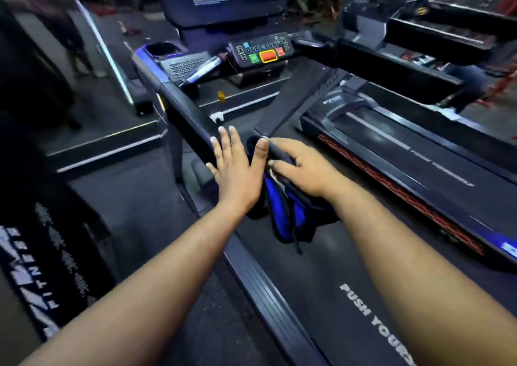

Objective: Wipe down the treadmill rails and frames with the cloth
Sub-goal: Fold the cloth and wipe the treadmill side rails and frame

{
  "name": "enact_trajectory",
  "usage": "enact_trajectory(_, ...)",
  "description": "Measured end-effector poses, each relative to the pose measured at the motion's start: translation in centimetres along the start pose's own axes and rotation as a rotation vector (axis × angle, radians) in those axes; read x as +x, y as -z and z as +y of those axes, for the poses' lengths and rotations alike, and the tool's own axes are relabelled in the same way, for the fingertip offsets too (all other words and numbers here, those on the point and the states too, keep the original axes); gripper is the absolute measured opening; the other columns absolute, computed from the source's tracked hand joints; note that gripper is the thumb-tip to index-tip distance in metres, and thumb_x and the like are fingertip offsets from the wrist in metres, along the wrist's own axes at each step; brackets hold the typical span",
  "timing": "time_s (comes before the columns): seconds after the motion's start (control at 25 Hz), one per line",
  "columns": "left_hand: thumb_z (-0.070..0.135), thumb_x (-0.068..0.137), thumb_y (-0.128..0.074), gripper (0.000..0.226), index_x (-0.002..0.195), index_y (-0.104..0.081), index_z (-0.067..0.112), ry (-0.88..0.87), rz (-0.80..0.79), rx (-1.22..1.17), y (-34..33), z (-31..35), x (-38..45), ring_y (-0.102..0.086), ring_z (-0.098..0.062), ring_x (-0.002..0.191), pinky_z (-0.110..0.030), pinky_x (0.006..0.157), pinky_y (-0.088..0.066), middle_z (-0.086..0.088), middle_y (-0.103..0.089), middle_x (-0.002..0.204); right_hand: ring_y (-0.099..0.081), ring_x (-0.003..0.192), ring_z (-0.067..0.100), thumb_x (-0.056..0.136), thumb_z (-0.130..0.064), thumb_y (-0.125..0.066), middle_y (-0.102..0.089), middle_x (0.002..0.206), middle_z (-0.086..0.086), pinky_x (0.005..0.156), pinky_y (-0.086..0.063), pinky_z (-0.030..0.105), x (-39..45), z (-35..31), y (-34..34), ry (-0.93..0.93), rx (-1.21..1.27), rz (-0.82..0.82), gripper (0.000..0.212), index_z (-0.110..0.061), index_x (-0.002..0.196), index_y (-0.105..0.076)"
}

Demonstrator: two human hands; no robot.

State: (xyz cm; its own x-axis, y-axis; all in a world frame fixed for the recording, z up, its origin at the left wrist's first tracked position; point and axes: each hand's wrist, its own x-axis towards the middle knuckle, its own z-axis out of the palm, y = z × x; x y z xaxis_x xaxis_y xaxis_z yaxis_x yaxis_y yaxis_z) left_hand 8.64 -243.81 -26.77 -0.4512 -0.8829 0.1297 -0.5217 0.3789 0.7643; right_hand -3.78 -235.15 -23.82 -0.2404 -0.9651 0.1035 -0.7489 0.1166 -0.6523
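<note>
A dark cloth with blue panels (288, 214) hangs below my two hands, over the treadmill belt (330, 267). My right hand (300, 170) grips its upper edge with the fingers curled around it. My left hand (237, 167) is flat with fingers spread, its thumb touching the cloth's top and its fingertips at the end of the black left handrail (181, 105). That rail runs up and away to the console (263, 52). The grooved left side rail (268, 295) lies along the belt.
A second treadmill (405, 156) with a red-trimmed side stands close on the right. Left of the handrail is a dark platform (106, 144) and a black panel with white lettering (33, 267). A person's legs (461, 86) are at the far right.
</note>
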Motion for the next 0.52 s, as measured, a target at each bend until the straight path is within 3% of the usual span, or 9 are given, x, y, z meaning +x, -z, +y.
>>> enact_trajectory(0.08, 0.087, 0.071, -0.002, 0.113, 0.159, -0.001, 0.017, -0.014, 0.098, -0.036, -1.0, -0.3, 0.1, 0.017, -0.02, 0.153, -0.054, 0.119, 0.009, 0.0, 0.012, 0.167, -0.037, 0.141, 0.003, 0.098, -0.039, -0.049, -0.042, 0.155, -0.003, 0.119, -0.027, 0.022, 0.7, 0.6, -1.6, 0.007, 0.115, -0.053, 0.057, -0.017, 0.15, -0.043)
enact_trajectory(0.16, 0.094, 0.066, 0.003, 0.12, 0.159, 0.0, 0.018, 0.012, 0.13, -0.07, -1.4, -0.5, 0.2, 0.018, -0.018, 0.152, -0.052, 0.119, 0.01, 0.0, 0.014, 0.167, -0.028, 0.135, -0.012, 0.106, -0.022, -0.043, -0.031, 0.153, -0.013, 0.109, -0.022, 0.002, 0.6, 0.7, -2.2, -0.016, 0.268, -0.19, 0.049, -0.013, 0.154, -0.034)
enact_trajectory(0.2, 0.096, 0.064, 0.005, 0.123, 0.159, 0.001, 0.019, 0.023, 0.131, -0.078, -1.5, -0.5, 0.1, 0.019, -0.017, 0.152, -0.052, 0.119, 0.011, 0.001, 0.015, 0.167, -0.026, 0.133, -0.015, 0.107, -0.018, -0.042, -0.029, 0.152, -0.015, 0.107, -0.02, -0.001, 0.4, 0.4, -2.1, -0.026, 0.311, -0.233, 0.05, -0.013, 0.155, -0.031)
enact_trajectory(0.32, 0.098, 0.062, 0.006, 0.124, 0.159, 0.003, 0.021, 0.044, 0.126, -0.086, -1.6, -0.3, 0.0, 0.022, -0.011, 0.151, -0.054, 0.12, 0.012, 0.005, 0.018, 0.166, -0.017, 0.148, -0.002, 0.106, -0.021, -0.045, -0.023, 0.161, -0.013, 0.122, -0.014, 0.021, 2.0, 1.0, -1.7, 0.022, 0.351, -0.321, 0.054, -0.022, 0.156, -0.026)
enact_trajectory(0.52, 0.103, 0.055, -0.001, 0.131, 0.159, 0.005, 0.023, 0.15, 0.166, -0.182, -1.8, 0.0, 0.4, 0.023, 0.002, 0.145, -0.041, 0.116, 0.018, 0.012, 0.018, 0.164, -0.005, 0.154, 0.011, 0.099, -0.035, -0.05, -0.014, 0.167, 0.004, 0.125, -0.01, 0.032, 7.6, 2.8, -2.7, 0.203, 0.264, -0.393, 0.064, -0.028, 0.156, -0.023)
